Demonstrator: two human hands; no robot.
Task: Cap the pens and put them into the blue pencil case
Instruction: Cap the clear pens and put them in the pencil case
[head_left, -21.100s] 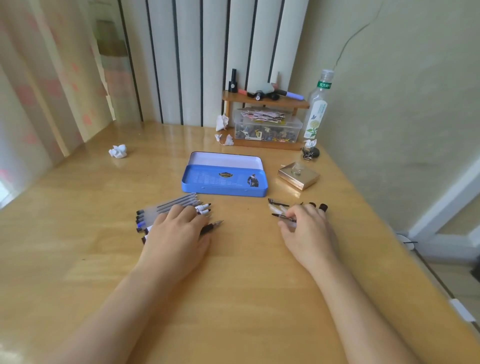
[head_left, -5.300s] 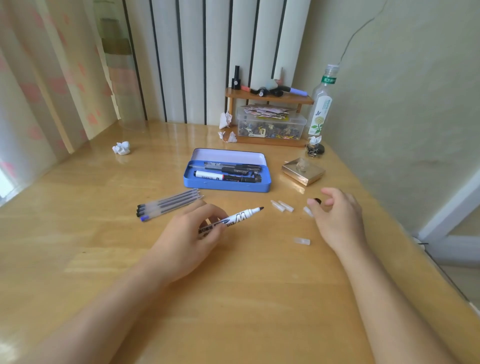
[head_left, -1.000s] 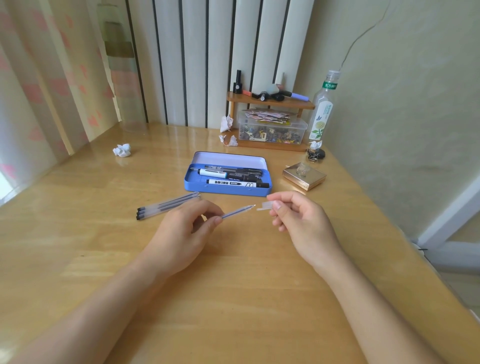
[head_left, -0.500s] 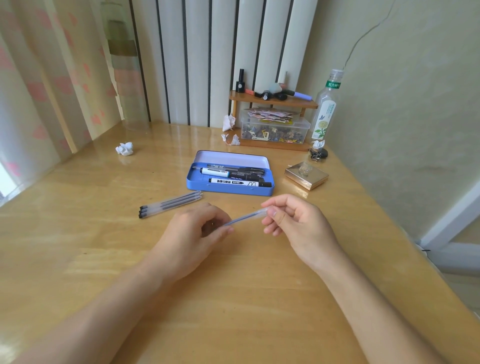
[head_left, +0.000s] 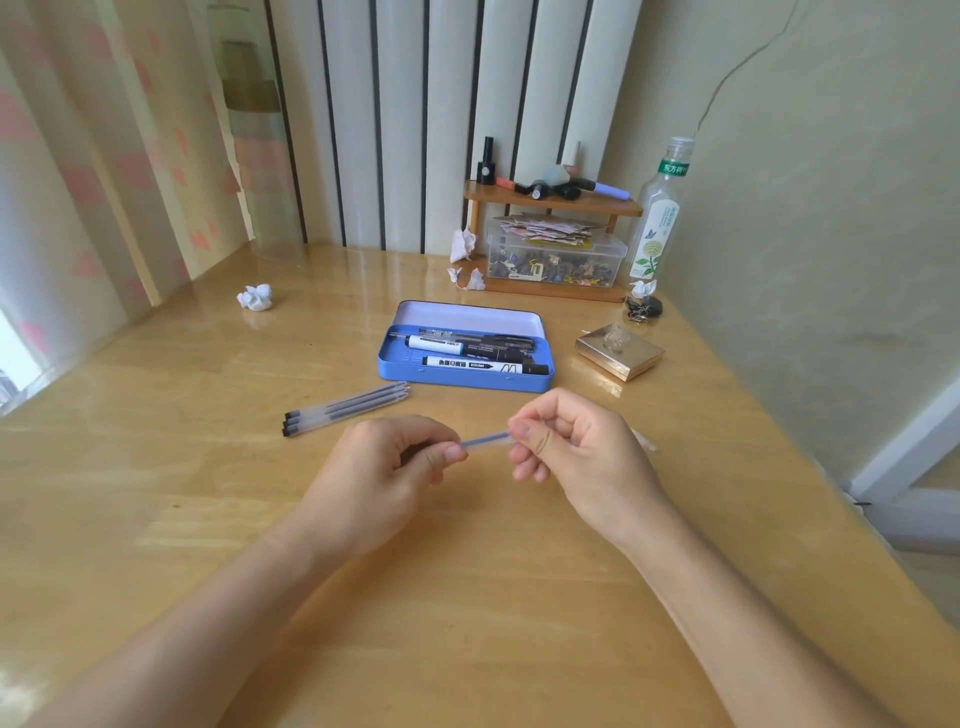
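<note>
A thin clear pen (head_left: 484, 441) spans the gap between my two hands above the table. My left hand (head_left: 387, 470) pinches its barrel, and my right hand (head_left: 571, 447) grips its tip end, where the clear cap is hidden under my fingers. Behind them the blue pencil case (head_left: 467, 382) lies open, holding two white markers (head_left: 480, 365) and dark pens. Three clear pens (head_left: 345, 408) lie side by side on the table left of the case. A clear cap (head_left: 644, 441) peeks out just right of my right hand.
A gold box (head_left: 619, 353) sits right of the case. At the back stand a wooden shelf (head_left: 550, 205) over a clear storage box (head_left: 553, 254), a glass bottle (head_left: 658, 218) and crumpled paper (head_left: 255, 297). The table's right edge drops off near the wall.
A second ago the pen tip was bare and my right hand held a clear cap just off it. My right hand has since moved left onto the pen's end.
</note>
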